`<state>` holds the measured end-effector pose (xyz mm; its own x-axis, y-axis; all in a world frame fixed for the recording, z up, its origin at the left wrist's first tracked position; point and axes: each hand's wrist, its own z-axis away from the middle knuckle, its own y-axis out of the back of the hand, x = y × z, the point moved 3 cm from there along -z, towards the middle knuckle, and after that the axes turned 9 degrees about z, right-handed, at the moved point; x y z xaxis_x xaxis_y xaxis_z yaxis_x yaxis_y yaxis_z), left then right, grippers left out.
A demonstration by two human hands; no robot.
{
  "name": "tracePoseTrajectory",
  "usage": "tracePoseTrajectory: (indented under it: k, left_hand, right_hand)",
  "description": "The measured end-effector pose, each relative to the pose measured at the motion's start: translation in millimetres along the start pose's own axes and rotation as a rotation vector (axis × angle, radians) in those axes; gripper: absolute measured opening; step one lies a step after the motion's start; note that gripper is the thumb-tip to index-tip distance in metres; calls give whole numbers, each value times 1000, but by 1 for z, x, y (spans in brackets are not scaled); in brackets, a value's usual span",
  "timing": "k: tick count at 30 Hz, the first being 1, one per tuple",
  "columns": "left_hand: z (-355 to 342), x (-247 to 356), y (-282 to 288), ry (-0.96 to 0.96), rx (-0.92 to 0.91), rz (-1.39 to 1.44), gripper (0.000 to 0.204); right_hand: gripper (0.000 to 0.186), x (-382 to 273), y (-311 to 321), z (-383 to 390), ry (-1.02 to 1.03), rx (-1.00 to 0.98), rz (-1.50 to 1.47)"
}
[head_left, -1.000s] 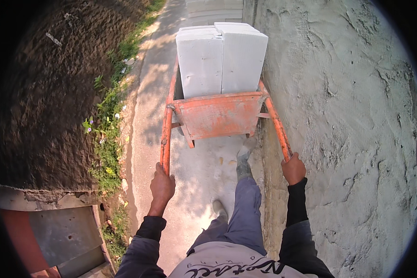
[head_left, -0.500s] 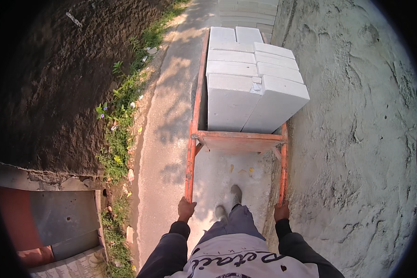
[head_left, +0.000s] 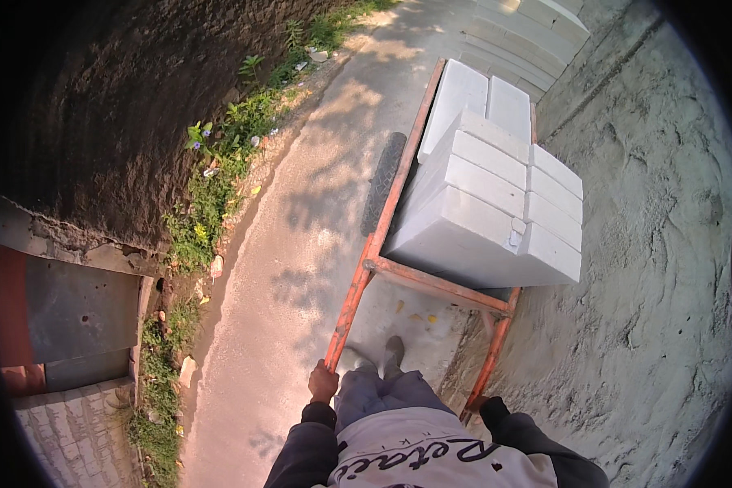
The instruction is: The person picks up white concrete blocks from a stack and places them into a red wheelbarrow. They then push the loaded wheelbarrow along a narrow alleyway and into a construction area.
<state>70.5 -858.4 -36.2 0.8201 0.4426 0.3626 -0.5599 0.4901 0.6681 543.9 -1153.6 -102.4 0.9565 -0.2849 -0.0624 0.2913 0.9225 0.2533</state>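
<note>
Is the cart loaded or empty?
Loaded: white blocks stacked in rows fill the orange cart; both hands grip its handles.

Right hand [head_left: 477, 404]: mostly hidden behind its dark sleeve at the orange handle end | cart wheel [head_left: 382, 180]: only a dark strip shows beside the frame | block stack by the wall [head_left: 537, 24]: cut off by the upper edge | feet: blurred below the cart frame [head_left: 431, 281].

Orange-framed handcart [head_left: 419, 279] on the concrete path [head_left: 301, 268], stacked white blocks [head_left: 496, 207] directly on its bed.
</note>
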Motion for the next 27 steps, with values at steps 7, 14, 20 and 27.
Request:
tracePoseTrajectory:
  k: [7,14,20,27]
  left_hand:
    - [1,-17,-10,-58,-16,110,31]
    - [1,0,-5,-10,-12,124,24]
    - [7,0,-9,110,138,177,33]
    - [141,-19,-29,764,928,658,104]
  right_hand:
    - [51,-151,237,25,157,467,83]
    - [41,-422,346,48,871,735,521]
    - [34,-479,277,-34,972,137,1229]
    - [34,-490,278,-17,1092,6,1269]
